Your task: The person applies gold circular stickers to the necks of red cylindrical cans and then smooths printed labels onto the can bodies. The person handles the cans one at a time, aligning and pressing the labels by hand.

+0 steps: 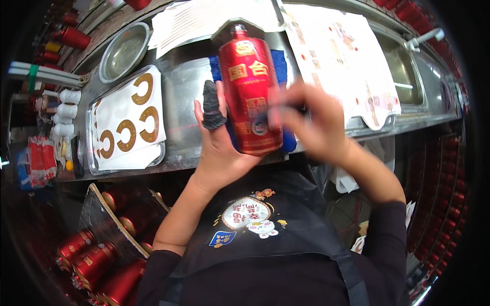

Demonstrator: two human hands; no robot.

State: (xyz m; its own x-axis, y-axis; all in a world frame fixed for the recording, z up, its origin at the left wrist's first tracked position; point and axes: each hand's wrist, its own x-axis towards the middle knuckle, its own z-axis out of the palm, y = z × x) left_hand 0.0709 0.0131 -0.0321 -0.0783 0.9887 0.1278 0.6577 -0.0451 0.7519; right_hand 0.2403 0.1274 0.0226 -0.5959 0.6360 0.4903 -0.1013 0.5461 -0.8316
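A glossy red bottle [240, 94] with gold lettering and a dark, narrow neck stands tilted before me, its neck toward the far side. My left hand [224, 153] cradles its lower left side, and a black wrap [211, 107] covers one of that hand's digits. At the bottle's right side is my right hand [317, 120], smeared by motion. Something dark shows by its fingertips, too blurred to name. Beneath the bottle, a blue cloth [278, 62] lies on the metal worktop.
Left, a metal tray [92, 162] carries white sheets with gold C-shaped decals [125, 135]; behind it sits a metal bowl [105, 66]. Printed sheets [339, 61] lie right, beside a sink [419, 89]. Red bottles [97, 262] fill the lower left; more line the rack [439, 194] at right.
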